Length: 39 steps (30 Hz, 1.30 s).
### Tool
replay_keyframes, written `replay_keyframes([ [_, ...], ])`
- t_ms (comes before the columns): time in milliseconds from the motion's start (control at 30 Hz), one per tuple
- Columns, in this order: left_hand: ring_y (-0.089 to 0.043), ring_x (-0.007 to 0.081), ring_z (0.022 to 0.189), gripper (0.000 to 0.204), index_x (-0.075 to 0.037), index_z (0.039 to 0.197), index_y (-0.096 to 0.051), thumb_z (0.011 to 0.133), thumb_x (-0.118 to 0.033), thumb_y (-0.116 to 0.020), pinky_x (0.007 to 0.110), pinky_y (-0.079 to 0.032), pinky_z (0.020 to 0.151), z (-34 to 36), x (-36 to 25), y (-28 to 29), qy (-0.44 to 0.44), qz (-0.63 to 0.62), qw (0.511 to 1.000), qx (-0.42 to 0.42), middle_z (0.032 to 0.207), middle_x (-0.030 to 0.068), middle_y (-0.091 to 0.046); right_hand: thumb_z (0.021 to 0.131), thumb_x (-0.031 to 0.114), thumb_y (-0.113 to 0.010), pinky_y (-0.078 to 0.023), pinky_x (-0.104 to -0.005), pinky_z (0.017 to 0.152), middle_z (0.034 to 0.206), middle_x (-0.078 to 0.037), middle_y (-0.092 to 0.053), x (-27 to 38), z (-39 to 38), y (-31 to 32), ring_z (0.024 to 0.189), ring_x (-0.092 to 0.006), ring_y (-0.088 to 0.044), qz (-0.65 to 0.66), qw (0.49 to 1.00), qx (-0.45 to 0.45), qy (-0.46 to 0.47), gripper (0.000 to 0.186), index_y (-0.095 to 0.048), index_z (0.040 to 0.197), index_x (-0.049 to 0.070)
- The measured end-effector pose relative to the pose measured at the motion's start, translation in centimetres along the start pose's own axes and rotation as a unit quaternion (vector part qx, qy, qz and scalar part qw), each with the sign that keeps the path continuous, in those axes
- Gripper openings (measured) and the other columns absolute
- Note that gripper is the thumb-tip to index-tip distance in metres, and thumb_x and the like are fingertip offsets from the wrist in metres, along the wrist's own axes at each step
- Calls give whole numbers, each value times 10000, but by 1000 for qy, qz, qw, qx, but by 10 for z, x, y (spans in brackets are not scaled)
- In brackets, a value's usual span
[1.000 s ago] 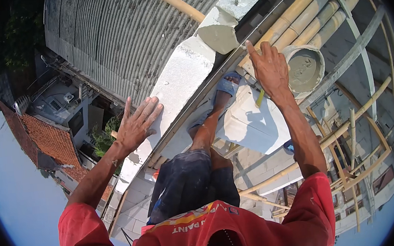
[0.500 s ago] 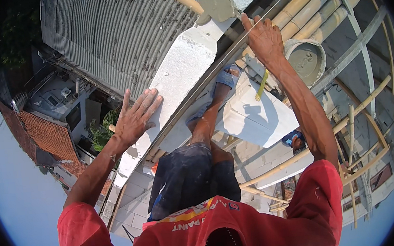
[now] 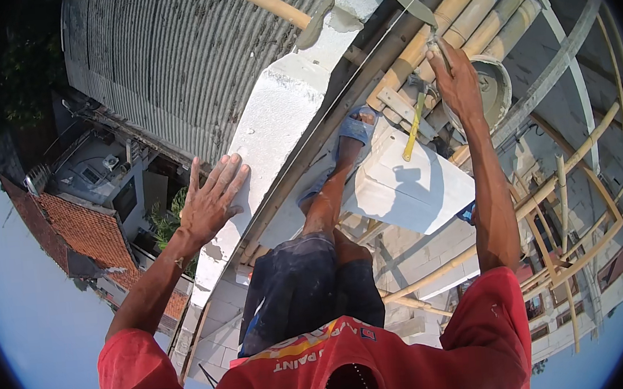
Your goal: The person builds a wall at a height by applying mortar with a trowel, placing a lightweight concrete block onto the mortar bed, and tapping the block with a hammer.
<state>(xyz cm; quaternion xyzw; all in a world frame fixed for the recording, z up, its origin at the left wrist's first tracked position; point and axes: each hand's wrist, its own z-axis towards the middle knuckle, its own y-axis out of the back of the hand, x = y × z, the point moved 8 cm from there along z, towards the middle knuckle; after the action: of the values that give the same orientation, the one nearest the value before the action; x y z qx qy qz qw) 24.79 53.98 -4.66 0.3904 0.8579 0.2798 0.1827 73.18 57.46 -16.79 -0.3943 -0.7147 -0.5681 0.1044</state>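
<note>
My left hand [image 3: 212, 203] lies flat, fingers spread, on the white top of a lightweight block wall [image 3: 275, 120] that runs diagonally up to the right. A trowel [image 3: 404, 0] is in my right hand [image 3: 455, 78], its fingers wrapped round the handle. The narrow grey blade shows nearly edge-on, pointing up and left past a taut string line. Beside that hand stands a round bucket [image 3: 505, 107] of grey mortar, partly hidden by the hand and forearm. Wet mortar [image 3: 343, 18] sits on the wall's far part, near a pale wooden stick [image 3: 276, 6].
Thick bamboo poles [image 3: 473, 10] form a platform at the upper right. A yellow-handled tool [image 3: 414, 130] lies by a white block [image 3: 407, 182]. My sandalled foot [image 3: 357, 125] is close to the wall. Corrugated roofing [image 3: 167, 66] lies beyond it, and a drop with rooftops is at left.
My right hand has drawn the trowel away from the wall, rightward and down toward the bucket. The blade has turned from face-on to edge-on. My left hand stays on the wall.
</note>
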Motion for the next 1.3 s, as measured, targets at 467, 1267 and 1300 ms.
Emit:
replay_keyframes([
  [467, -204, 314, 1574, 1022, -74, 1602, -302, 784, -402, -822, 637, -33, 1270, 5, -8, 2, -11, 1, 1000, -5, 1675, 171, -270, 984, 388, -617, -561, -438, 598, 891, -244, -726, -277, -146, 7, 662, -330, -712, -110, 913, 52, -390, 488, -655, 1244, -23],
  [1267, -168, 256, 1583, 1033, -149, 1630, -246, 797, -439, -785, 600, 0, 1286, -6, -3, 7, 7, 5, 1000, -1, 1702, 93, -215, 995, 247, -635, -561, -409, 712, 1110, -115, -672, 2, -79, 39, 893, -270, -695, -35, 996, -38, 77, 431, -615, 1392, 80],
  [1300, -162, 262, 1585, 1018, -137, 1628, -250, 809, -446, -771, 597, 6, 1287, -8, -3, 6, 1, -1, 1000, 5, 1702, 108, -216, 985, 242, -647, -571, -442, 729, 1134, -111, -655, 26, -62, 34, 940, -301, -698, -72, 994, -10, 86, 437, -615, 1396, 97],
])
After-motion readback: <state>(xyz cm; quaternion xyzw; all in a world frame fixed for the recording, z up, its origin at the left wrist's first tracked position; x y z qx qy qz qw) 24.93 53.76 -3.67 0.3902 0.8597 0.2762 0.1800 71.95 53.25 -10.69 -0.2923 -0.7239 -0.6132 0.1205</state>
